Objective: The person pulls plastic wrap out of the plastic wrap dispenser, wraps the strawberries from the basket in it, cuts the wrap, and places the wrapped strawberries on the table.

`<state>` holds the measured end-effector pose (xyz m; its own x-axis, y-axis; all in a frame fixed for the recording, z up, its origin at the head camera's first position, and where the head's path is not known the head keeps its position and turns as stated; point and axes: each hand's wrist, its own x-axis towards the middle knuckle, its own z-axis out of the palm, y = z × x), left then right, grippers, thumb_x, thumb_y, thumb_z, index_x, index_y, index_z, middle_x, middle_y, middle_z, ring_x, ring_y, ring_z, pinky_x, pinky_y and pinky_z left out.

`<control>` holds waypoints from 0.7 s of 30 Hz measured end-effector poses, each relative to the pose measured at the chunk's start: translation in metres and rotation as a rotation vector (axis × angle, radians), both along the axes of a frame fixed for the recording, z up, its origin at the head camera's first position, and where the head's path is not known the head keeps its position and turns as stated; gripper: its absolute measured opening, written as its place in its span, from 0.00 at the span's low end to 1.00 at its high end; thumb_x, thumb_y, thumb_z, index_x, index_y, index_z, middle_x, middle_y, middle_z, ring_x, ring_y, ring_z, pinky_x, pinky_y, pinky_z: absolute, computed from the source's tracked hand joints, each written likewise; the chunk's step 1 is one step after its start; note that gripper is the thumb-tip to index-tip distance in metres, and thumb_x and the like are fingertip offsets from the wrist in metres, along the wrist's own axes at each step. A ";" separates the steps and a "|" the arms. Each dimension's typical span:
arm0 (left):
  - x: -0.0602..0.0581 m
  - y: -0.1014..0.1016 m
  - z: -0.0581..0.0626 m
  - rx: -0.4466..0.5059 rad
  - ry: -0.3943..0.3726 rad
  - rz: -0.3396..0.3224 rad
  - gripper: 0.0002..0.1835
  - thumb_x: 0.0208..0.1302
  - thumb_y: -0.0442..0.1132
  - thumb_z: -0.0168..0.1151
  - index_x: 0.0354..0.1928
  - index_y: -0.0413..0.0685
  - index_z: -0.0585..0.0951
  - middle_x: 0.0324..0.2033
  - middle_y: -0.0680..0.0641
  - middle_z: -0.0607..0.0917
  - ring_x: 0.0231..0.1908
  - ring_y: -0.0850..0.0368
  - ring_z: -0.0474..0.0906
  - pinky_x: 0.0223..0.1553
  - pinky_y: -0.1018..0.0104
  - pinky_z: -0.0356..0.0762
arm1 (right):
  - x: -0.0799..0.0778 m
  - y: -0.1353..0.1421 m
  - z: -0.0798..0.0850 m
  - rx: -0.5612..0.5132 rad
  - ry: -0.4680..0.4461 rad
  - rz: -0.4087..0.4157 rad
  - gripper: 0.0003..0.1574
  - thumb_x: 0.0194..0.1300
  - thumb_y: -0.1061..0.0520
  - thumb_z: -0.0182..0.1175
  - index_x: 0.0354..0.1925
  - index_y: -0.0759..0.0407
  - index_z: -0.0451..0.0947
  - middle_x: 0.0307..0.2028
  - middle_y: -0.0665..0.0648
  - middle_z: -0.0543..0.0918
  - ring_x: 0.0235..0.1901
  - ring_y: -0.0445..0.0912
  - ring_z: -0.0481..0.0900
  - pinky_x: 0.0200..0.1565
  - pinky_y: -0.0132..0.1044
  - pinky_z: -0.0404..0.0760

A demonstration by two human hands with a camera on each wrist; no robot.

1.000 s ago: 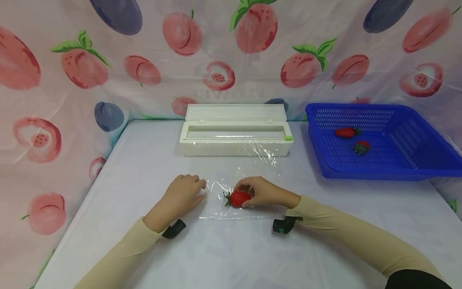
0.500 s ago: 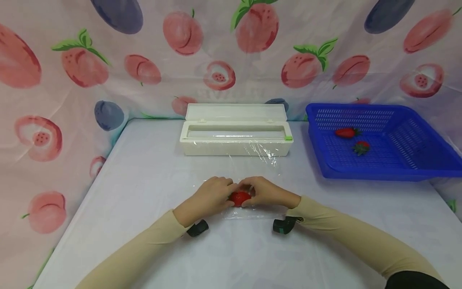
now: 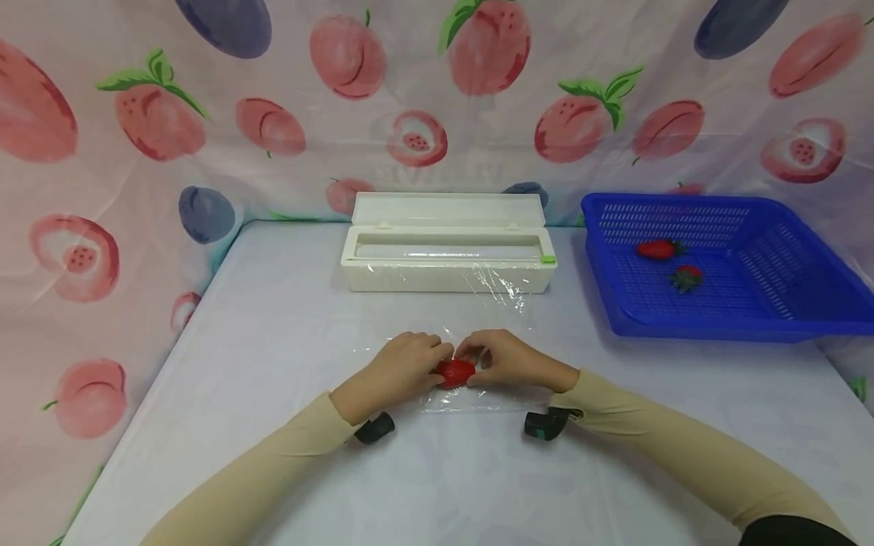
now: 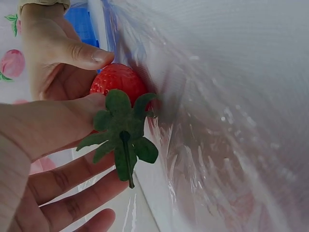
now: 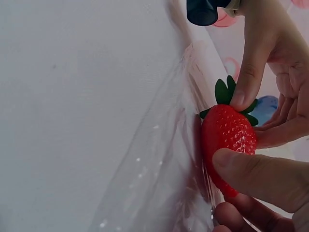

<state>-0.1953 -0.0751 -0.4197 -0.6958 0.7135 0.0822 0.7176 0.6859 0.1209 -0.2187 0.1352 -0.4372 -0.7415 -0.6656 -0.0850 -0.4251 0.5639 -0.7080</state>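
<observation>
Clock centred on the held strawberry, head view: it lies on clear film mid-table, both hands on it. L hand at 9 o'clock, thumb + index pinching the leafy end, other fingers loosely spread. R hand at 3 o'clock, thumb on the body nr the pointed tip, fingers curled round the far side; small gap, just berry-width, no slack to speak of. Leaves stick out toward 9; head cam can't see them (L hand in the way), L wrist view can.

White box at 12, lid up, film roll inside, green tab on the rim's R end. Film runs over the box front, down to 6 o'clock just past the berry. Blue basket at approx 2, w/ 2 more: one strawberry on its side, another w/ leaves facing near side.

Progress, my read: early-ish. Done: box open, film drawn out, 1 berry set on it. Not done: no fold over the berry visible, film seems uncut (join hard to see, v. transparent), the basket pair untouched by either hand.
</observation>
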 end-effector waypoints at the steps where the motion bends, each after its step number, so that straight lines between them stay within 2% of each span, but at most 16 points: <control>1: 0.000 0.000 0.000 0.001 0.002 -0.002 0.13 0.53 0.41 0.69 0.40 0.52 0.77 0.30 0.53 0.81 0.32 0.58 0.77 0.40 0.64 0.75 | 0.000 0.001 0.000 -0.008 0.000 -0.002 0.21 0.50 0.62 0.70 0.45 0.59 0.80 0.38 0.53 0.84 0.33 0.43 0.77 0.36 0.29 0.78; 11: -0.003 0.001 -0.002 -0.001 -0.017 -0.008 0.14 0.55 0.43 0.68 0.43 0.53 0.79 0.33 0.52 0.82 0.34 0.59 0.78 0.42 0.64 0.76 | 0.002 0.005 -0.003 -0.025 0.014 -0.023 0.18 0.51 0.61 0.70 0.43 0.59 0.80 0.36 0.52 0.84 0.33 0.41 0.77 0.35 0.28 0.77; 21: 0.004 -0.004 0.000 0.041 0.035 -0.048 0.17 0.53 0.42 0.69 0.46 0.53 0.80 0.40 0.51 0.82 0.41 0.57 0.78 0.45 0.63 0.77 | 0.003 0.007 -0.003 -0.010 0.036 -0.027 0.19 0.50 0.61 0.70 0.44 0.59 0.80 0.36 0.52 0.84 0.34 0.41 0.77 0.37 0.30 0.78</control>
